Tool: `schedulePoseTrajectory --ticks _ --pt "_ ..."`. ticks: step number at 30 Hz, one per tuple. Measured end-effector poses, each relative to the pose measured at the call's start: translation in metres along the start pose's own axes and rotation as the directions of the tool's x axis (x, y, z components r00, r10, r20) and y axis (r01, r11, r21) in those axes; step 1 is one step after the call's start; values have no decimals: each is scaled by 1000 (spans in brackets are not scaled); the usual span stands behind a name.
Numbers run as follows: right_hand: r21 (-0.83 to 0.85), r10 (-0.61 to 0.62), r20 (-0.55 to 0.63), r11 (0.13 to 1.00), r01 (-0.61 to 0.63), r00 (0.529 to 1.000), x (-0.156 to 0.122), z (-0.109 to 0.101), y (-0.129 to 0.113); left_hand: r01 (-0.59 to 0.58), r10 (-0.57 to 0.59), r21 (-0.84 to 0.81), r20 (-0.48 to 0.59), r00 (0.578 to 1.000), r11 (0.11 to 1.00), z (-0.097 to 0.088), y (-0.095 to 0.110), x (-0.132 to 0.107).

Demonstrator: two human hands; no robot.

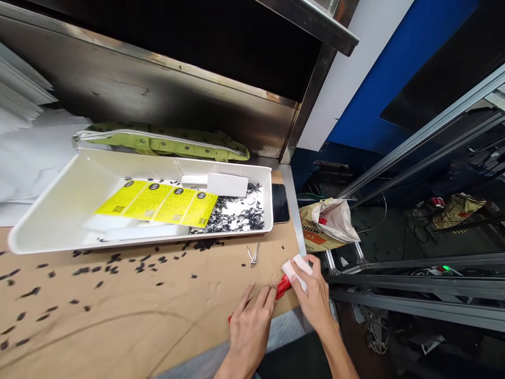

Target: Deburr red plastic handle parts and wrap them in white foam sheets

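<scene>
My left hand (250, 321) lies flat, fingers apart, on the brown cardboard-covered bench (130, 310) near its front right corner, pressing on a red tool (282, 287) that shows on both sides of the fingers. My right hand (313, 292) is just to the right, at the bench's edge, holding a small white block (296, 269) between thumb and fingers against the red tool's far end. Small metal tweezers (253, 255) lie on the bench a little above my hands.
A long white tray (51, 210) holds yellow labels (158, 202), white pieces and black scraps (236, 213). Black bits are scattered over the bench. A dark phone (280, 202) lies beside the tray. A green pouch (165, 143) sits behind. A crumpled paper bag (329, 221) lies off the bench's right edge.
</scene>
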State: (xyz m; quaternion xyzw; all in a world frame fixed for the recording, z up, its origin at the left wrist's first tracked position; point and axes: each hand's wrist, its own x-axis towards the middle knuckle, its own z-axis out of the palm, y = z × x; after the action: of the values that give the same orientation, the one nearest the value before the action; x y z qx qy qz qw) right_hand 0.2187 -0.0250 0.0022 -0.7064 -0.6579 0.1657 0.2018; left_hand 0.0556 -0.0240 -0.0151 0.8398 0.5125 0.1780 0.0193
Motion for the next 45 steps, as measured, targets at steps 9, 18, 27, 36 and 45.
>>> schedulePoseTrajectory --ticks 9,18,27,36,45 --pt "-67 38 -29 997 -40 999 -3 -13 2 -61 62 -13 37 997 998 -1 8 -12" --pt "-64 -20 -38 998 18 999 2 4 2 51 -39 -83 133 990 995 -3 6 0" --pt "-65 -24 0 998 24 1000 3 0 2 77 -62 -109 133 989 991 1 5 -1" --pt "-62 -35 31 997 36 999 -17 -4 8 72 -60 -112 107 992 991 7 3 -5" --pt "-122 -18 20 992 20 1000 -6 0 2 100 -87 -111 112 990 989 11 2 -3"
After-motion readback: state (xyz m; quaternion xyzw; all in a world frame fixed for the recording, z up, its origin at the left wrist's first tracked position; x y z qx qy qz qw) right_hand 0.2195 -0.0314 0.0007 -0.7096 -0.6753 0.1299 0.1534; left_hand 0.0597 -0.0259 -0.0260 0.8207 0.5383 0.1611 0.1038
